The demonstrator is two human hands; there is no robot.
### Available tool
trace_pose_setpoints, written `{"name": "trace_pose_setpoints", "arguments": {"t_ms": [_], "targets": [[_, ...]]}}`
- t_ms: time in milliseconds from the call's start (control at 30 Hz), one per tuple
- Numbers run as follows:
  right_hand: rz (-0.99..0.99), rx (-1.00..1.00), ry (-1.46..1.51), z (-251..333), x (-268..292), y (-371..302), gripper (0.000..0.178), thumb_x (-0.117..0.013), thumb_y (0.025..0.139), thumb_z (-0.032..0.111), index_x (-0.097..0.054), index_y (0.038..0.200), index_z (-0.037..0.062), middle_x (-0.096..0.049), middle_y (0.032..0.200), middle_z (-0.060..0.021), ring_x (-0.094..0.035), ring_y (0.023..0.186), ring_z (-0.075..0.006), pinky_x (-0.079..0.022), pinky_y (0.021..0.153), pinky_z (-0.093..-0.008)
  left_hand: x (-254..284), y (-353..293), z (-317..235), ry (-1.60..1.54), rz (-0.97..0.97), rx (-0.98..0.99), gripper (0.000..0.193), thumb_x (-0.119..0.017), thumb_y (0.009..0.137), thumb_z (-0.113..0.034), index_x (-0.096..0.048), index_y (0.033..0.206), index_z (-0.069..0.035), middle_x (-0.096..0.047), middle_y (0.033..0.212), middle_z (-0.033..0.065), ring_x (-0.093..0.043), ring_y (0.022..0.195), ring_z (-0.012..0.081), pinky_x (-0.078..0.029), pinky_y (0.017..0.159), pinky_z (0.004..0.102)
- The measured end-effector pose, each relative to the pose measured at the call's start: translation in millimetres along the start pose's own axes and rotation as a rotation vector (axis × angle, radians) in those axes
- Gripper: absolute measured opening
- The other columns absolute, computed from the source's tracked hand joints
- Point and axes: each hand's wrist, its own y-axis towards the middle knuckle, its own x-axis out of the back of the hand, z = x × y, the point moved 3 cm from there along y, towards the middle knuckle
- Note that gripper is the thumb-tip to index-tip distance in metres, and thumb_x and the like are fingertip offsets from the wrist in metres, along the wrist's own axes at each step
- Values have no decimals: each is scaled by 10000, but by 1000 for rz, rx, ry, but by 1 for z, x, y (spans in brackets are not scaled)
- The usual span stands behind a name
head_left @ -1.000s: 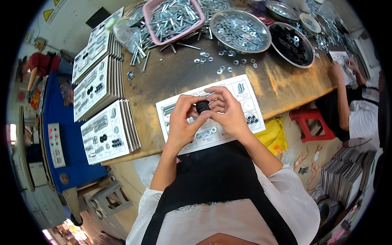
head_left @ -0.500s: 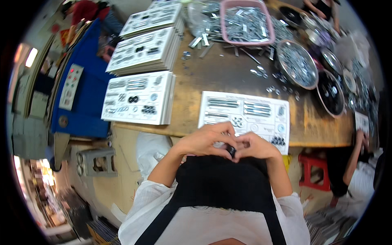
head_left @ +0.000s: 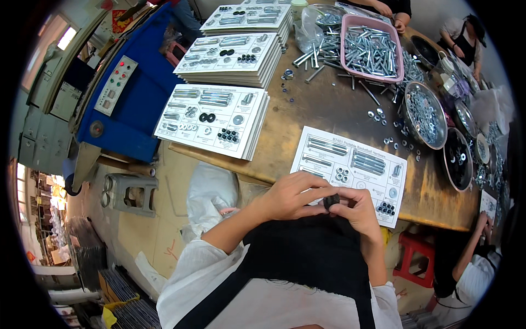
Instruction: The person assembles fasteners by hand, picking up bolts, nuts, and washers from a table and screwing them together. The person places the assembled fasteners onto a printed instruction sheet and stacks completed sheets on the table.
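My left hand [head_left: 293, 196] and my right hand [head_left: 357, 213] meet in front of my black apron. Between their fingertips they pinch a small black round part [head_left: 331, 202]; its exact kind cannot be made out. Just beyond, a white hardware card [head_left: 368, 176] lies at the table's near edge, partly covered by my hands. Long bolts, shorter bolts, nuts, a washer and black nuts sit in its printed sections. Its lower middle is hidden behind my fingers.
Stacks of filled cards [head_left: 211, 118] stand to the left. A pink basket of bolts [head_left: 399, 70] is at the back, with loose bolts and nuts around it. Metal bowls [head_left: 442, 140] line the right. Co-workers' hands [head_left: 483, 226] show there. A red stool [head_left: 410, 268] stands below.
The whole view has shifted, so the table and card appear tilted and farther right. My fingers have changed position around the black part, which both hands still hold.
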Motion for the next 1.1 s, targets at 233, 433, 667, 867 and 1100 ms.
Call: {"name": "trace_pose_setpoints", "arguments": {"t_ms": [233,433,667,867,1100], "targets": [[-104,54,-34,6,-12,-1,331,-739,818,26,-668,1131,-56,-682,821,-27,-590,723,-42,-475,672,-187,9,2,-8,56,-85,-2,479,-799,672,-76,-690,1139,-75,-679,1007,63,-653,860,244,-517,708,343],[-84,65,90,5,-6,-4,339,-705,858,21,-642,1180,-60,-704,871,-74,-671,776,-89,-516,698,-190,-2,9,-4,-47,-114,46,480,-811,623,-30,-712,1092,-54,-679,994,73,-655,852,234,-518,717,324],[-76,63,155,2,4,-8,323,-697,877,58,-650,1179,-46,-717,895,-94,-691,775,-115,-536,692,-211,-14,13,0,-208,-43,174,441,-782,642,2,-711,1076,-25,-665,1008,99,-646,891,226,-535,756,322],[20,1,129,-6,13,-19,306,-720,867,105,-682,1146,-14,-725,874,-70,-685,744,-105,-531,677,-214,-34,6,32,-844,-123,378,412,-733,673,18,-683,1081,13,-629,1017,113,-581,943,193,-476,812,288],[227,-39,-20,-23,-4,-19,294,-717,864,99,-694,1146,21,-717,856,-56,-672,755,-75,-512,710,-193,-132,45,39,-275,436,370,256,-637,757,23,-664,1007,-23,-574,928,118,-607,907,296,-506,796,357]]}}
